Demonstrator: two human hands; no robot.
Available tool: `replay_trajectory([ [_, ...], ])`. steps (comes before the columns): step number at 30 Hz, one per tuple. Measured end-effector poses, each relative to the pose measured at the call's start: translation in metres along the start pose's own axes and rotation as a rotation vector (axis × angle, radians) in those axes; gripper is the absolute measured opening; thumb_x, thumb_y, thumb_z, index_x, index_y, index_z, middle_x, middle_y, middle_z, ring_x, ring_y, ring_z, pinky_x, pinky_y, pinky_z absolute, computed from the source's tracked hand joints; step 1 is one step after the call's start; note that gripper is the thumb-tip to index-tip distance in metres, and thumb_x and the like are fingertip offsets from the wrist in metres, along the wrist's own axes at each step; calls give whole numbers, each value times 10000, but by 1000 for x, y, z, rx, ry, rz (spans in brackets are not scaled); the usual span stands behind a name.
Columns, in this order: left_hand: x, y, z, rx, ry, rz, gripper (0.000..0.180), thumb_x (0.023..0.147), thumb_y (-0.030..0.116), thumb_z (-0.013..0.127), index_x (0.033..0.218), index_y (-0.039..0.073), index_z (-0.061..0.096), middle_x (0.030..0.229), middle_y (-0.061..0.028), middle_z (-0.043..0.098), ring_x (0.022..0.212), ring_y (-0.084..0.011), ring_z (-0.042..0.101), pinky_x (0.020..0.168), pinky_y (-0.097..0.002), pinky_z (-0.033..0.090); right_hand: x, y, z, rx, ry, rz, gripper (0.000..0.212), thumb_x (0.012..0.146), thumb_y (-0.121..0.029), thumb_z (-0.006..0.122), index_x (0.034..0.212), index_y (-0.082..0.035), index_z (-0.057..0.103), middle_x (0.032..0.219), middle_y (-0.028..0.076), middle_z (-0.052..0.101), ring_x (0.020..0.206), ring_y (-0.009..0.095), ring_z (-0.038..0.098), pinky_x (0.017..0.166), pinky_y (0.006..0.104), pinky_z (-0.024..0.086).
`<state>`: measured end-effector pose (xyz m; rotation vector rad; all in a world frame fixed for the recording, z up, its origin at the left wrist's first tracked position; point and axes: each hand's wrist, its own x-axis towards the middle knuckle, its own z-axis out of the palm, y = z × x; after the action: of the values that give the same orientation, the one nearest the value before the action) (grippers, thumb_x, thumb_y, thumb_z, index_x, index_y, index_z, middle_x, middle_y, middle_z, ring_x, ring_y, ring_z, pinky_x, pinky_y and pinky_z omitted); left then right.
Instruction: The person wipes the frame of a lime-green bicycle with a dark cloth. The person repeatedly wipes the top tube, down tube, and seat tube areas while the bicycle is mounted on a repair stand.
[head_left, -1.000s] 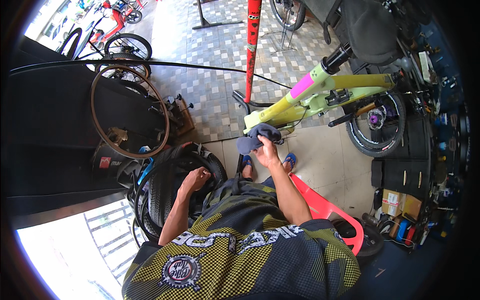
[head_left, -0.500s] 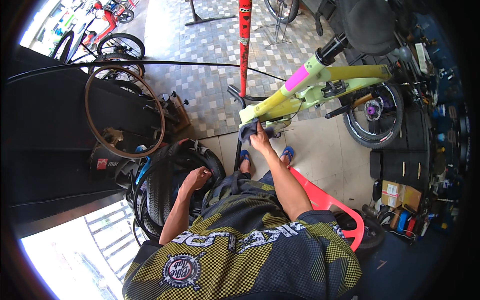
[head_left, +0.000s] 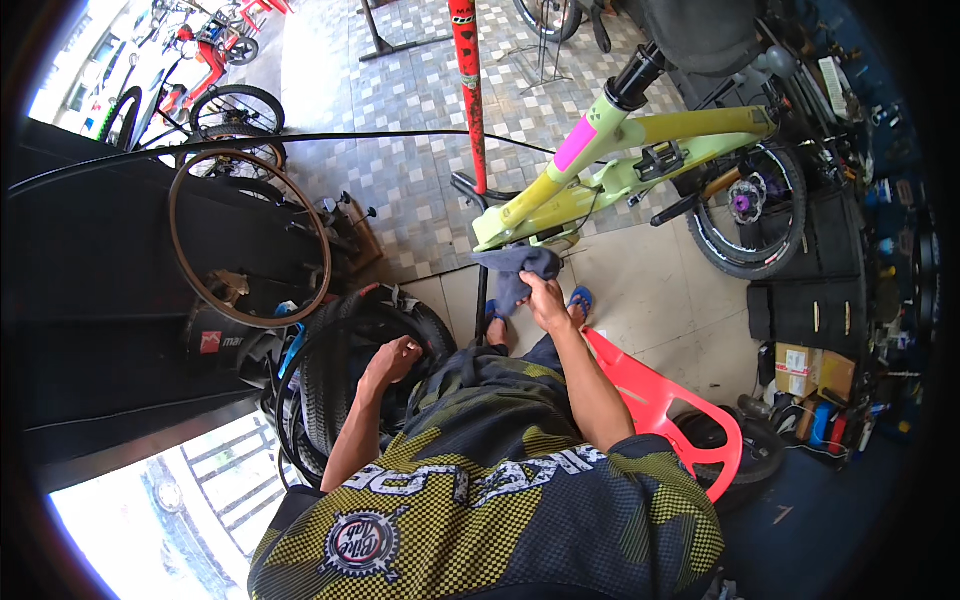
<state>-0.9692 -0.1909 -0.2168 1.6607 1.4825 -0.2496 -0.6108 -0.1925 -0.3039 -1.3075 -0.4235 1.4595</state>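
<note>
My right hand [head_left: 543,300] grips a dark grey cloth [head_left: 524,265], its loose part hanging below the fist. The cloth is just under the near end of a yellow-green bicycle frame [head_left: 528,203]; whether it touches the frame, I cannot tell. This frame has a pink patch and a black tube at its upper end, and it slants up to the right beside a red post [head_left: 468,100]. My left hand [head_left: 396,360] is held low on the left with its fingers curled in, and nothing shows in them. Bicycle tyres lie close by it.
A red plastic chair [head_left: 650,395] stands by my right side. Stacked tyres [head_left: 325,375] and a bare brown rim [head_left: 178,225] are at the left. A wheel [head_left: 790,225] stands at the right, with cardboard boxes [head_left: 797,368] below. A black cable [head_left: 330,136] crosses the far side.
My right hand has drawn the cloth down from the frame's near end, toward me, and the cloth hangs more spread out. The left hand stays put. The view has shifted slightly.
</note>
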Motion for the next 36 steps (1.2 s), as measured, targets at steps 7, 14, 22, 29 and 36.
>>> replay_trajectory([
  [7, 0, -4, -1, -18, 23, 38, 347, 989, 347, 632, 1167, 63, 721, 1081, -203, 753, 1024, -390, 725, 885, -456, 561, 13, -33, 29, -1332, 60, -434, 298, 924, -265, 659, 1127, -50, 699, 1182, 246, 687, 985, 436, 708, 863, 517, 588],
  [14, -7, -9, -1, -8, 3, -35, 353, 999, 358, 629, 1180, 69, 722, 1106, -203, 752, 1053, -386, 721, 898, -449, 560, 29, -40, 28, -1659, 64, -475, 293, 886, -226, 675, 1150, -99, 682, 1057, 217, 691, 921, 376, 725, 803, 498, 593],
  [22, -4, -10, 4, -26, 20, -27, 350, 997, 354, 639, 1180, 67, 721, 1087, -209, 756, 1038, -393, 723, 890, -453, 562, 37, -12, 39, -1125, 152, -470, 353, 945, -275, 629, 1220, -53, 626, 1103, 262, 695, 948, 454, 683, 874, 535, 558],
  [29, 27, 7, 13, 4, -29, 65, 339, 1002, 338, 630, 1162, 53, 718, 1065, -211, 755, 1013, -404, 724, 870, -461, 564, 48, -18, 34, 388, -172, 427, 99, 996, -255, 615, 1003, -167, 661, 911, 6, 717, 699, 148, 644, 559, 320, 481],
  [36, 58, 74, 3, -162, 89, 335, 321, 1027, 295, 619, 1175, 20, 693, 1055, -187, 749, 984, -345, 740, 856, -426, 569, -28, -22, 23, 342, -316, 352, 218, 1011, -257, 646, 1186, -141, 706, 1011, 17, 752, 856, 172, 708, 627, 340, 554],
])
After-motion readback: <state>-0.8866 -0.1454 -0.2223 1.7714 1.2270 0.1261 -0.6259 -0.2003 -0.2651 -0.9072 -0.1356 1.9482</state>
